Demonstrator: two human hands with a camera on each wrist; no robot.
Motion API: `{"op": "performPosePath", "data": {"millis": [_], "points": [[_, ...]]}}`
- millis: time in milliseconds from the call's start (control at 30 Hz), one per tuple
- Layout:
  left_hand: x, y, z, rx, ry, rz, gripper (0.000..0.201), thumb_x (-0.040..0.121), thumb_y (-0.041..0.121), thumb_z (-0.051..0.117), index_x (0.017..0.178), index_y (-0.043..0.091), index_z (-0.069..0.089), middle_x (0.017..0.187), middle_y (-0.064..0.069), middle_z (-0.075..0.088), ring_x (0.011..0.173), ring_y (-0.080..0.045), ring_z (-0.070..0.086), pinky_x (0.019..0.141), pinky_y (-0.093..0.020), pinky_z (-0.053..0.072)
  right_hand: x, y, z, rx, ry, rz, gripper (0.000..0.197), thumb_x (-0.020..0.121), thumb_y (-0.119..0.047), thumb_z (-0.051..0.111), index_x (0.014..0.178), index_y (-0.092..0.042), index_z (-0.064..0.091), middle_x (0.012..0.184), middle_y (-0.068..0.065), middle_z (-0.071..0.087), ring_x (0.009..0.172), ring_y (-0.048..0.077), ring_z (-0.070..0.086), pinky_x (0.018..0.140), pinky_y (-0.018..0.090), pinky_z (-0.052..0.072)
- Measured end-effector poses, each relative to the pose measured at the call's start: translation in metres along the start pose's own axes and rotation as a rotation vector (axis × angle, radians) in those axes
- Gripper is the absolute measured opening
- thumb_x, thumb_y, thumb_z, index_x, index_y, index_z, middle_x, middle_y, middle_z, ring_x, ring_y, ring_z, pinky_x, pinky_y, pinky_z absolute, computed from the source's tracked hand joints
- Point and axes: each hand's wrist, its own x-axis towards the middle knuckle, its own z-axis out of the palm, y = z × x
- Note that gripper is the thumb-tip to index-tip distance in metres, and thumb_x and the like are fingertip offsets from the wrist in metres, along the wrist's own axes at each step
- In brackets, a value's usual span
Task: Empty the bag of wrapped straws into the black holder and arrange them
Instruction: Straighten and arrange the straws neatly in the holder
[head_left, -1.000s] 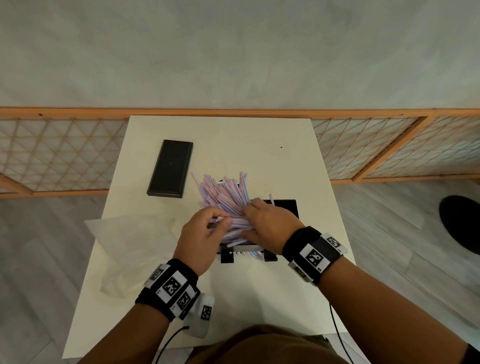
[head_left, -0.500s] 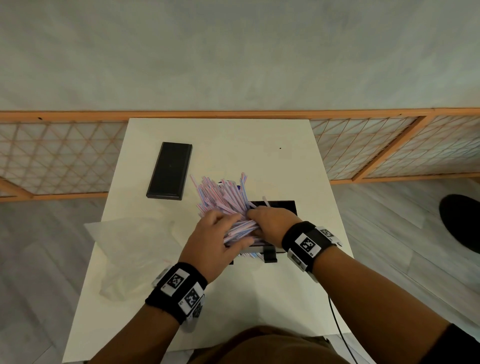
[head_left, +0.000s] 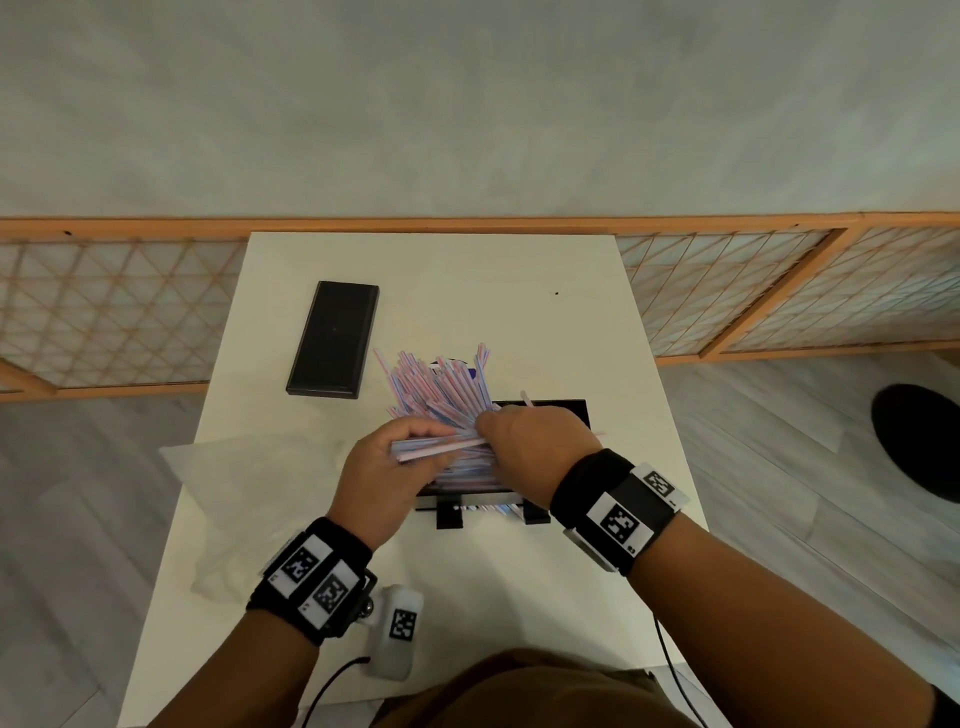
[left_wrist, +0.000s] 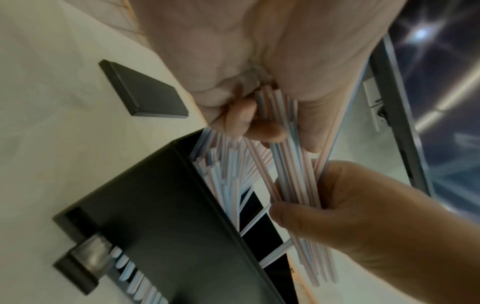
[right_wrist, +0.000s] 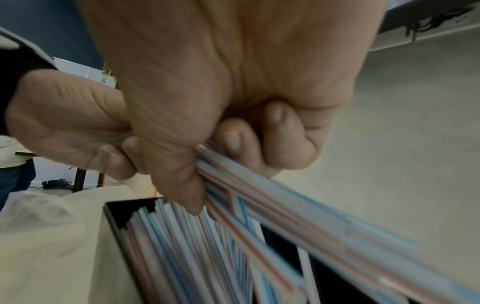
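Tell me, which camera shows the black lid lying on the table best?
The head view: the black lid lies whole and flat, left of the straws. The left wrist view shows it smaller, at a slant. The right wrist view misses it.

We seem to be in a plain indoor room, perhaps an office or studio. We see a small white rectangular table (head_left: 519, 312) on grey wood-plank flooring (head_left: 78, 519), a low orange wooden lattice screen (head_left: 104, 312) behind it, and a bare pale grey wall (head_left: 467, 104).

We see soft, even light in the head view with bowed edges; both wrist views are motion-blurred and dimmer.
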Motion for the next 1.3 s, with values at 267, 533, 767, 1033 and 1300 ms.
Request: {"op": "performPosePath", "data": {"millis": [267, 533, 767, 1033, 1300], "points": [[0.000, -0.024, 0.003, 0.356, 0.108, 0.043, 0.048, 0.081, 0.025, 0.087, 0.121, 0.027, 0.060, 0.119, 0.006, 0.052, 0.101, 0.007, 0.058, 0.080, -0.010, 0.046, 0.012, -0.002, 0.032, 0.175, -0.031, 0.006, 0.030, 0.095, -0.023, 0.055, 0.124, -0.017, 0.052, 0.117, 0.007, 0.060, 0.096, 0.032, 0.067, 0.070, 0.035, 0.049], [-0.008, -0.028, 0.003, 0.228, -0.057, 0.050, 0.070, 0.078, 0.017, 0.085, 0.135, 0.029, 0.048, 0.131, 0.007, 0.053, 0.113, -0.003, 0.062, 0.097, -0.034, 0.057, 0.013, 0.000, 0.041, 0.239, -0.008, 0.032, 0.026, 0.097, -0.021, 0.054, 0.121, -0.012, 0.054, 0.120, 0.011, 0.060, 0.101, 0.034, 0.065, 0.077, 0.040, 0.052], [-0.002, -0.019, 0.006, 0.206, 0.065, 0.076, 0.074, 0.073, 0.064, 0.082, 0.132, 0.031, 0.050, 0.126, 0.009, 0.056, 0.113, -0.007, 0.062, 0.092, -0.037, 0.059, 0.009, -0.010, 0.025, 0.110, 0.116, 0.033, 0.018, 0.097, -0.014, 0.050, 0.114, -0.012, 0.054, 0.109, 0.009, 0.061, 0.091, 0.031, 0.066, 0.060, 0.035, 0.037], [0.004, -0.010, 0.005, 0.314, 0.233, 0.085, 0.041, 0.089, 0.070, 0.059, 0.112, 0.036, 0.056, 0.101, 0.014, 0.068, 0.089, -0.004, 0.069, 0.077, -0.042, 0.063, 0.010, -0.015, 0.019, 0.040, 0.262, 0.034, 0.012, 0.078, -0.026, 0.071, 0.082, -0.018, 0.063, 0.074, 0.000, 0.064, 0.075, 0.028, 0.058, 0.071, 0.039, 0.043], [0.006, 0.006, 0.007, 0.338, 0.232, 0.135, 0.031, 0.096, 0.061, 0.055, 0.103, 0.032, 0.060, 0.087, 0.014, 0.070, 0.078, 0.000, 0.069, 0.066, -0.027, 0.059, 0.015, -0.002, 0.017, 0.196, 0.248, -0.052, 0.029, 0.087, -0.045, 0.069, 0.093, -0.017, 0.061, 0.082, 0.005, 0.070, 0.075, 0.030, 0.065, 0.076, 0.038, 0.047]]}}
